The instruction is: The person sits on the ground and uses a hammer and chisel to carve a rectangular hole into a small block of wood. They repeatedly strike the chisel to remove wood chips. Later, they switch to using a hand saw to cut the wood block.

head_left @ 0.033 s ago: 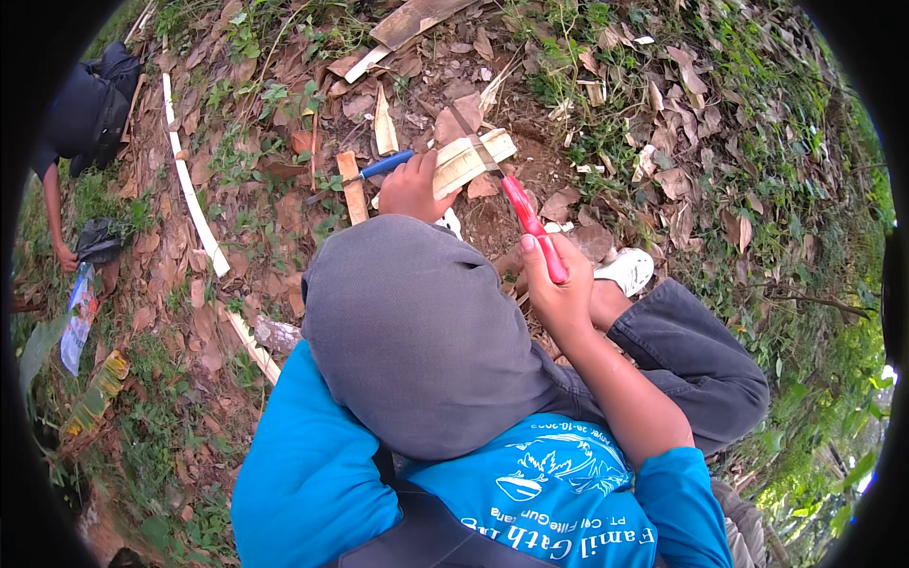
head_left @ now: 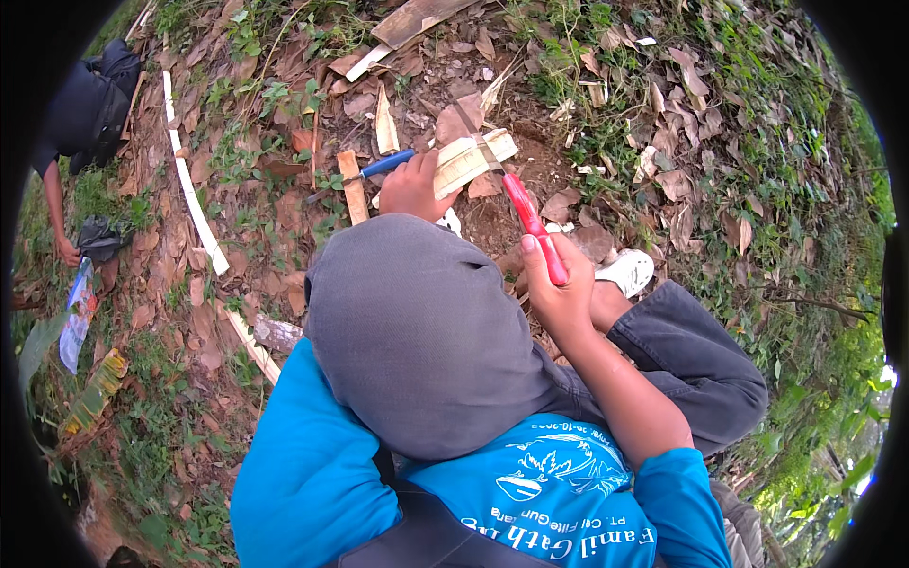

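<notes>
A grey-clad knee [head_left: 417, 331] hides the left forearm. At three o'clock of it, the right hand [head_left: 559, 289] has its fingers closed around a red-handled knife [head_left: 530, 225], blade on a pale wood strip [head_left: 471, 161]. At twelve o'clock, the left hand [head_left: 412, 185] grips that strip; a blue-handled tool [head_left: 386, 164] lies beside it, tip unclear.

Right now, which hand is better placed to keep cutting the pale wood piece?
Right, probably. The right hand grips the red-handled saw, whose blade already lies across the pale wood piece. The left hand is pressed on that piece, steadying it, beside a blue-handled tool.
</notes>
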The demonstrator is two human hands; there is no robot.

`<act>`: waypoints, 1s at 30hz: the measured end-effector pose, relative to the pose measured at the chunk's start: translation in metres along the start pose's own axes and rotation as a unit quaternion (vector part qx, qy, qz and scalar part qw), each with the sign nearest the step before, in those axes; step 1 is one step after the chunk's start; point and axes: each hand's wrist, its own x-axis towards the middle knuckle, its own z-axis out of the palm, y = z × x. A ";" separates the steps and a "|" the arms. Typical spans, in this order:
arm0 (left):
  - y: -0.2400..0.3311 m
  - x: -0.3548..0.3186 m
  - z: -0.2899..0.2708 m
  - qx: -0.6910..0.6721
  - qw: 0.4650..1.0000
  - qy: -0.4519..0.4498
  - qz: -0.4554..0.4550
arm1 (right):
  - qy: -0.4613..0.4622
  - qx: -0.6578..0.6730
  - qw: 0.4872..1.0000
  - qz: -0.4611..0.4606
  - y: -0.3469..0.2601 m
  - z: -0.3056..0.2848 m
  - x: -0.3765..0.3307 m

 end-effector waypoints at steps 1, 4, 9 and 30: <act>-0.001 0.000 0.001 0.000 1.000 0.006 0.003 | -0.002 -0.006 1.000 -0.010 -0.004 0.001 0.002; -0.001 -0.001 0.002 0.002 1.000 -0.001 -0.003 | -0.001 -0.033 0.999 -0.034 -0.012 0.004 0.015; 0.001 -0.004 0.007 0.013 1.000 0.006 -0.014 | -0.011 -0.080 0.996 -0.026 -0.015 0.005 0.022; 0.002 -0.006 0.007 0.038 0.999 0.018 -0.019 | -0.055 -0.020 0.996 0.064 -0.021 -0.094 -0.064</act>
